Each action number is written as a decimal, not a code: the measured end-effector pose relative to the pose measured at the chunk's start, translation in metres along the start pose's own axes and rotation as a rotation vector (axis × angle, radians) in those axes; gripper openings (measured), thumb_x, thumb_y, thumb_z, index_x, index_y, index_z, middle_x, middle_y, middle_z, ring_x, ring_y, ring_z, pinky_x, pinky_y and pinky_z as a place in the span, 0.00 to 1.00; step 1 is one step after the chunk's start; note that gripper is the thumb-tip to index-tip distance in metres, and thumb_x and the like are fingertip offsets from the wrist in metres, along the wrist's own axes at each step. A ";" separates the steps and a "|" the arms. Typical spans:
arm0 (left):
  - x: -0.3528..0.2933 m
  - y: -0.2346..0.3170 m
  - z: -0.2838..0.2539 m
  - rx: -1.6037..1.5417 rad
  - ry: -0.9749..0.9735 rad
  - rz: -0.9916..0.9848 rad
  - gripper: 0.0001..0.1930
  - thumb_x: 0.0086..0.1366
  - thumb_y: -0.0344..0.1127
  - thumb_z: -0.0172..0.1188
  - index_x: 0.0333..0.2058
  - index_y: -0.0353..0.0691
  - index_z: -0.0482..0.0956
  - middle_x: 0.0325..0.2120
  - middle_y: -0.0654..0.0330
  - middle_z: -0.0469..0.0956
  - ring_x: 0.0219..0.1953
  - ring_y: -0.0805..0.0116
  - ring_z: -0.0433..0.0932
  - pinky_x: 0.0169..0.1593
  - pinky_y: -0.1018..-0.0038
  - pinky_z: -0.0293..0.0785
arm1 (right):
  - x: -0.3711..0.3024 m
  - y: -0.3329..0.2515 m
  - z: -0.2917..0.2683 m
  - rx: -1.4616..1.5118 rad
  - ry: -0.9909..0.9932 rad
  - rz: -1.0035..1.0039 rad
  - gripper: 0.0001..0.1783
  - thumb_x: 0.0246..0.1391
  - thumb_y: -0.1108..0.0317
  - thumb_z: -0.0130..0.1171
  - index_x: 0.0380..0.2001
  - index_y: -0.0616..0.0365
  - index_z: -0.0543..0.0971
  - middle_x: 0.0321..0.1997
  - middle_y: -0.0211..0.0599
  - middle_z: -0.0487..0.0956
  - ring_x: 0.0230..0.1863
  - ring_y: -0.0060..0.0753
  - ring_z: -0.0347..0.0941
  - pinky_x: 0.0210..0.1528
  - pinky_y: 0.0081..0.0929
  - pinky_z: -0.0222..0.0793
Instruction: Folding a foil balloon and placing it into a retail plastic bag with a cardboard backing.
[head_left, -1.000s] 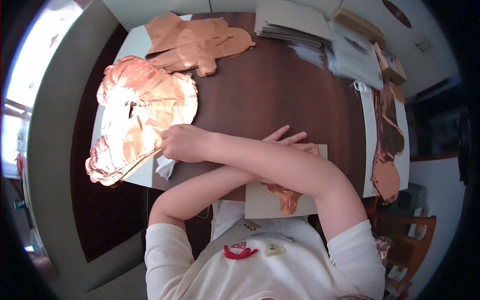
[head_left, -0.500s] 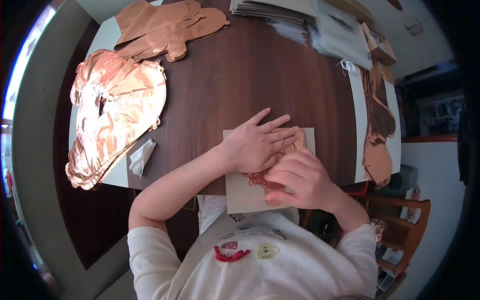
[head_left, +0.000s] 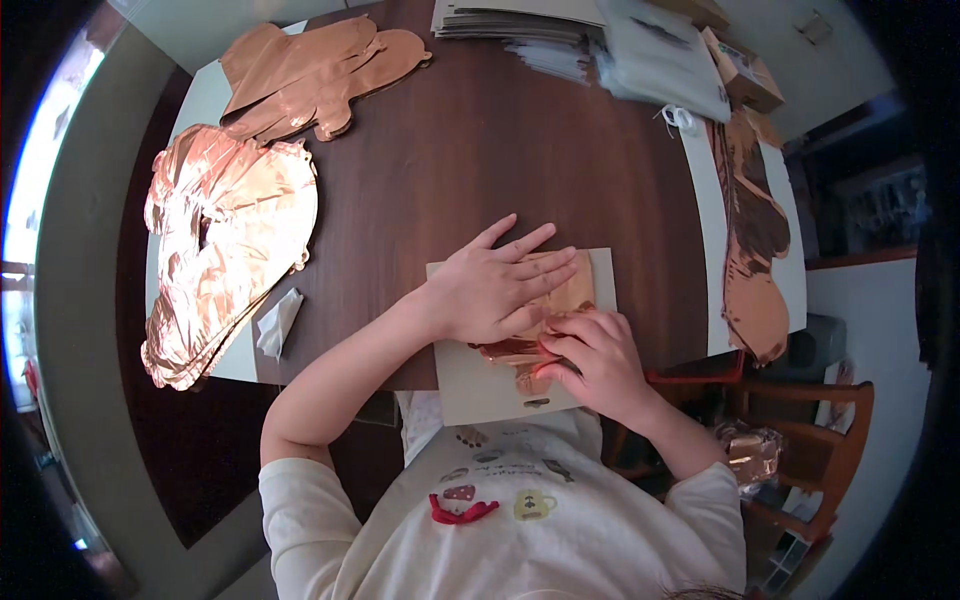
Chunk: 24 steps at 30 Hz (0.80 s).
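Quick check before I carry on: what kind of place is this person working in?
Probably a home dining room used as a packing or craft spot: a dark wooden table, a wooden chair beside it, and piles of copper foil balloons. Both hands, left hand and right hand, press foil onto a card.

Left hand (head_left: 497, 290) flat, palm down, fingers spread and pointing right, forearm angling in from lower left. Right hand (head_left: 590, 358) curled, fingertips pinched just below left palm, wrist bent, elbow low right.

Shiny copper foil piece (head_left: 545, 300) on a beige card (head_left: 480, 385), dark brown wood-grain table (head_left: 470, 160), crumpled copper foil (head_left: 225, 250) at left.
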<state>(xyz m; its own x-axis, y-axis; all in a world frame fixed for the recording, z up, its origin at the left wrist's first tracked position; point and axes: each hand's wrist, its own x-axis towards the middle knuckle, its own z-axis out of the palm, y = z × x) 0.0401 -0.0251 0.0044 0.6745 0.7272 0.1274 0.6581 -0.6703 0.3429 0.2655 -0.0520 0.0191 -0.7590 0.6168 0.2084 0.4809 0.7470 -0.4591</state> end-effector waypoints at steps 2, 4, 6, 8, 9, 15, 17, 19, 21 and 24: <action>0.001 -0.002 0.001 -0.019 -0.005 0.009 0.28 0.67 0.49 0.35 0.62 0.45 0.61 0.63 0.64 0.59 0.68 0.61 0.50 0.68 0.54 0.39 | 0.003 0.002 0.000 0.057 0.022 0.033 0.15 0.39 0.60 0.68 0.32 0.52 0.80 0.40 0.27 0.76 0.45 0.33 0.69 0.49 0.37 0.62; 0.000 -0.004 0.001 -0.032 -0.006 0.013 0.28 0.67 0.49 0.34 0.62 0.45 0.61 0.64 0.64 0.58 0.68 0.60 0.50 0.68 0.54 0.39 | 0.005 0.005 0.000 0.086 0.030 0.054 0.14 0.40 0.60 0.68 0.31 0.51 0.80 0.38 0.26 0.76 0.44 0.33 0.70 0.48 0.36 0.63; 0.000 -0.005 0.000 -0.067 -0.016 0.019 0.28 0.68 0.50 0.33 0.62 0.44 0.60 0.64 0.63 0.58 0.68 0.60 0.49 0.68 0.53 0.39 | 0.010 0.006 -0.003 0.119 0.035 0.074 0.13 0.40 0.61 0.68 0.31 0.51 0.80 0.36 0.26 0.77 0.42 0.32 0.70 0.47 0.35 0.63; -0.001 -0.005 0.001 -0.069 -0.026 0.010 0.28 0.68 0.50 0.33 0.62 0.44 0.60 0.64 0.63 0.58 0.68 0.60 0.49 0.68 0.53 0.38 | 0.016 0.005 -0.007 0.169 0.048 0.089 0.12 0.36 0.67 0.69 0.28 0.54 0.80 0.33 0.26 0.79 0.37 0.32 0.73 0.43 0.31 0.63; 0.000 -0.005 0.002 -0.079 -0.038 0.006 0.28 0.69 0.51 0.32 0.62 0.44 0.60 0.64 0.63 0.58 0.68 0.60 0.49 0.68 0.53 0.38 | 0.018 0.004 -0.008 0.167 0.050 0.088 0.12 0.36 0.67 0.69 0.28 0.54 0.80 0.33 0.26 0.79 0.37 0.32 0.73 0.43 0.31 0.63; 0.000 -0.004 0.000 -0.097 -0.010 0.008 0.29 0.69 0.52 0.32 0.62 0.44 0.61 0.63 0.63 0.59 0.68 0.60 0.49 0.68 0.54 0.38 | 0.022 0.000 -0.001 -0.269 0.261 -0.262 0.06 0.41 0.68 0.61 0.24 0.51 0.75 0.30 0.23 0.74 0.34 0.25 0.71 0.39 0.28 0.63; 0.000 -0.004 0.001 -0.098 -0.006 0.005 0.29 0.69 0.53 0.31 0.62 0.44 0.61 0.63 0.63 0.59 0.68 0.61 0.49 0.68 0.54 0.38 | 0.022 0.002 0.000 -0.419 0.305 -0.388 0.04 0.43 0.68 0.58 0.24 0.50 0.73 0.27 0.23 0.71 0.31 0.23 0.69 0.36 0.25 0.62; 0.000 -0.003 0.000 -0.098 -0.005 0.004 0.29 0.69 0.54 0.31 0.62 0.44 0.62 0.63 0.63 0.59 0.68 0.61 0.49 0.68 0.55 0.38 | 0.023 0.002 0.002 -0.453 0.266 -0.389 0.03 0.44 0.68 0.57 0.24 0.50 0.73 0.26 0.23 0.71 0.30 0.23 0.69 0.35 0.25 0.62; 0.000 -0.002 -0.001 -0.096 -0.015 -0.003 0.29 0.70 0.54 0.30 0.61 0.44 0.62 0.63 0.64 0.60 0.68 0.61 0.49 0.68 0.55 0.38 | 0.023 0.003 0.005 -0.487 0.227 -0.390 0.02 0.44 0.68 0.56 0.24 0.50 0.72 0.26 0.23 0.70 0.29 0.23 0.68 0.35 0.25 0.61; 0.000 -0.002 0.000 -0.094 -0.019 -0.012 0.29 0.70 0.55 0.30 0.61 0.45 0.63 0.63 0.64 0.60 0.68 0.61 0.49 0.68 0.55 0.38 | 0.023 0.002 0.004 -0.363 0.121 -0.302 0.05 0.44 0.66 0.58 0.26 0.50 0.74 0.28 0.24 0.71 0.31 0.24 0.69 0.36 0.27 0.62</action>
<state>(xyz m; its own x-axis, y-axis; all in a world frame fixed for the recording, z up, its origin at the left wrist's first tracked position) 0.0386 -0.0235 0.0038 0.6733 0.7319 0.1051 0.6328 -0.6439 0.4301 0.2471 -0.0369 0.0198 -0.8423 0.3673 0.3944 0.3852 0.9221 -0.0362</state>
